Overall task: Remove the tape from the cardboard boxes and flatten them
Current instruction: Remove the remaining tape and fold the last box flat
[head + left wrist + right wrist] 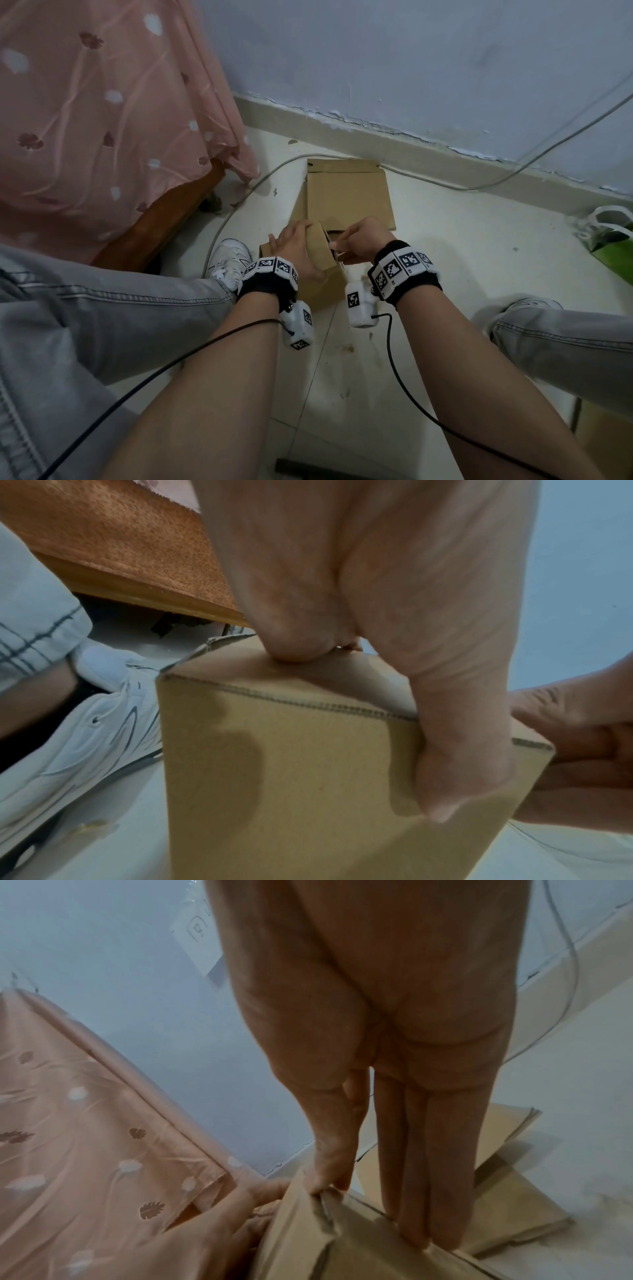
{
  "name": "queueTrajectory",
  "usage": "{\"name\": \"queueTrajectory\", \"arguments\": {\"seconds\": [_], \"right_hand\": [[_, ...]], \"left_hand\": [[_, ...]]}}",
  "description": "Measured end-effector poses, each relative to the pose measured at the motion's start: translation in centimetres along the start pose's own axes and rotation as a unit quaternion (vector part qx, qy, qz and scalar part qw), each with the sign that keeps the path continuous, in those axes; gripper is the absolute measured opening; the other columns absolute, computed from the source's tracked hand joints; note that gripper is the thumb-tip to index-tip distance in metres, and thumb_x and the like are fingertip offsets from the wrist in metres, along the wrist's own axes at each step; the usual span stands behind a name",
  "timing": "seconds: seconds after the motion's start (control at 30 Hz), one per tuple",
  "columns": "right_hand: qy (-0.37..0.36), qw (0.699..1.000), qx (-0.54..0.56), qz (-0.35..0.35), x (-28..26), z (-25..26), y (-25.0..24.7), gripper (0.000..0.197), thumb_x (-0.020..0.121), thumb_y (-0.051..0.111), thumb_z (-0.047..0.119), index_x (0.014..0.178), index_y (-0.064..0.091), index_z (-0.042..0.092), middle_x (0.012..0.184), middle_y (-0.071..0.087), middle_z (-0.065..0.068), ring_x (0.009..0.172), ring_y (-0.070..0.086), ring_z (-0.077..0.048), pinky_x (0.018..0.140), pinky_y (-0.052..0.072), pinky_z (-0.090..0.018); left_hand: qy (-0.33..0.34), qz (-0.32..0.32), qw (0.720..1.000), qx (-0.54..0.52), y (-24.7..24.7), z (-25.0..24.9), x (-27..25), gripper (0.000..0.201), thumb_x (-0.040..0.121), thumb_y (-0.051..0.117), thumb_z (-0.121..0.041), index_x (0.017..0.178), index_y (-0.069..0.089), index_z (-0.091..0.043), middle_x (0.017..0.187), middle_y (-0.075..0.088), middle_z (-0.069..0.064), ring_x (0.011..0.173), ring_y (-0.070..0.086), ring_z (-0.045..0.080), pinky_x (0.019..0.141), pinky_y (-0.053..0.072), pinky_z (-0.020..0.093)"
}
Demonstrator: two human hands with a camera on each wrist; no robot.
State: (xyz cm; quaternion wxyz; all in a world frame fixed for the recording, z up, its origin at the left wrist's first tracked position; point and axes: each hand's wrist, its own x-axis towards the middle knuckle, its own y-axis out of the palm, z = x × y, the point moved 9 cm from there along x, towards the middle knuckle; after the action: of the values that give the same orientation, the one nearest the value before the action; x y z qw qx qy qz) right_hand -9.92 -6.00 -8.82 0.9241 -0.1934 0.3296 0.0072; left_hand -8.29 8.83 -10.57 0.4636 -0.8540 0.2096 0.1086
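Observation:
A small brown cardboard box (323,274) stands on the floor between my feet. My left hand (299,245) grips it from the left, with the thumb (459,772) down the near side and the fingers over the top. At the box's upper right edge, my right hand (342,245) pinches a strip of clear tape (325,1202) between thumb and forefinger. Its other fingers (428,1204) lie straight against the box (359,1253). Flattened cardboard (347,195) lies on the floor just beyond the box.
A bed with a pink patterned sheet (102,120) and a wooden frame (161,226) is at the left. A grey cable (239,192) runs along the floor and wall. My white shoe (229,260) is beside the box. A green bag (613,243) sits right; more cardboard (606,442) at bottom right.

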Motion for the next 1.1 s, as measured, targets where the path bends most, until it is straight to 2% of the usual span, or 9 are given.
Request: {"name": "queueTrajectory", "arguments": {"seconds": [0.2, 0.37, 0.43, 0.5, 0.57, 0.63, 0.7, 1.0, 1.1], "right_hand": [[0.003, 1.000, -0.023, -0.007, 0.0, -0.3, -0.4, 0.008, 0.091, 0.066, 0.004, 0.096, 0.070, -0.001, 0.095, 0.074, -0.017, 0.082, 0.074, -0.027, 0.080, 0.061, -0.041], [-0.067, 0.980, -0.179, -0.051, -0.3, 2.5, -0.1, 0.023, 0.088, 0.069, 0.024, 0.087, 0.073, 0.002, 0.084, 0.073, -0.012, 0.076, 0.072, -0.026, 0.069, 0.062, -0.037], [-0.095, 0.965, -0.241, -0.044, -0.6, 3.8, 0.9, 0.022, 0.086, 0.066, 0.024, 0.076, 0.065, 0.004, 0.075, 0.066, -0.009, 0.073, 0.065, -0.029, 0.056, 0.054, -0.031], [-0.103, 0.953, -0.282, -0.051, -0.8, 4.1, 1.4, 0.026, 0.084, 0.064, 0.019, 0.066, 0.047, 0.012, 0.068, 0.051, -0.003, 0.070, 0.054, -0.025, 0.048, 0.038, -0.025], [-0.112, 0.944, -0.301, -0.076, -0.8, 4.0, 1.5, 0.031, 0.084, 0.065, 0.019, 0.066, 0.039, 0.017, 0.068, 0.046, 0.000, 0.071, 0.052, -0.023, 0.052, 0.037, -0.026], [-0.125, 0.935, -0.316, -0.097, -0.9, 3.9, 1.5, 0.033, 0.085, 0.064, 0.023, 0.066, 0.038, 0.017, 0.068, 0.045, 0.001, 0.072, 0.051, -0.022, 0.060, 0.040, -0.030], [-0.131, 0.929, -0.330, -0.103, -0.8, 3.8, 1.6, 0.034, 0.086, 0.063, 0.023, 0.066, 0.037, 0.017, 0.068, 0.044, 0.000, 0.073, 0.051, -0.024, 0.063, 0.041, -0.032], [-0.116, 0.929, -0.335, -0.105, -0.5, 2.9, 0.7, 0.034, 0.082, 0.065, 0.015, 0.061, 0.038, 0.015, 0.063, 0.045, -0.002, 0.071, 0.053, -0.026, 0.062, 0.043, -0.030], [-0.110, 0.937, -0.318, -0.098, -0.3, 2.0, 0.5, 0.024, 0.083, 0.062, 0.014, 0.064, 0.046, 0.012, 0.066, 0.052, -0.004, 0.070, 0.056, -0.026, 0.061, 0.046, -0.031]], "left_hand": [[-0.004, -0.003, 1.000, 0.004, -0.2, 0.3, 0.1, 0.110, 0.059, 0.088, -0.029, 0.148, 0.022, -0.025, 0.151, 0.029, 0.006, 0.145, 0.021, 0.029, 0.122, 0.001, 0.052], [-0.017, -0.019, 0.999, 0.025, 0.3, 0.6, 1.3, 0.116, 0.057, 0.087, -0.041, 0.150, 0.018, -0.029, 0.154, 0.027, 0.006, 0.145, 0.022, 0.027, 0.121, -0.001, 0.053], [-0.018, -0.014, 0.999, 0.027, 0.9, 0.2, 1.6, 0.118, 0.057, 0.086, -0.044, 0.151, 0.015, -0.032, 0.154, 0.025, 0.007, 0.147, 0.019, 0.027, 0.121, -0.006, 0.052], [-0.017, -0.005, 1.000, 0.025, 1.3, -0.2, 1.7, 0.120, 0.058, 0.086, -0.042, 0.152, 0.011, -0.032, 0.155, 0.023, 0.009, 0.148, 0.016, 0.027, 0.120, -0.010, 0.051], [-0.020, -0.002, 0.999, 0.030, 1.5, -0.4, 1.8, 0.120, 0.060, 0.085, -0.039, 0.153, 0.010, -0.032, 0.155, 0.023, 0.010, 0.148, 0.015, 0.027, 0.120, -0.012, 0.051], [-0.022, 0.004, 0.999, 0.039, 1.8, -0.6, 1.9, 0.121, 0.060, 0.084, -0.037, 0.154, 0.008, -0.031, 0.155, 0.021, 0.011, 0.149, 0.015, 0.028, 0.119, -0.014, 0.051], [-0.021, 0.008, 0.999, 0.044, 2.1, -0.9, 2.0, 0.121, 0.060, 0.083, -0.035, 0.155, 0.008, -0.030, 0.156, 0.020, 0.010, 0.148, 0.016, 0.029, 0.118, -0.015, 0.051], [-0.013, 0.022, 0.998, 0.056, 2.7, -1.8, 2.4, 0.117, 0.063, 0.080, -0.035, 0.155, 0.009, -0.028, 0.156, 0.019, 0.008, 0.148, 0.015, 0.032, 0.116, -0.017, 0.050], [-0.015, 0.035, 0.997, 0.067, 3.3, -2.1, 2.8, 0.121, 0.061, 0.082, -0.039, 0.155, 0.008, -0.027, 0.157, 0.015, 0.008, 0.149, 0.009, 0.033, 0.116, -0.018, 0.052]]}}
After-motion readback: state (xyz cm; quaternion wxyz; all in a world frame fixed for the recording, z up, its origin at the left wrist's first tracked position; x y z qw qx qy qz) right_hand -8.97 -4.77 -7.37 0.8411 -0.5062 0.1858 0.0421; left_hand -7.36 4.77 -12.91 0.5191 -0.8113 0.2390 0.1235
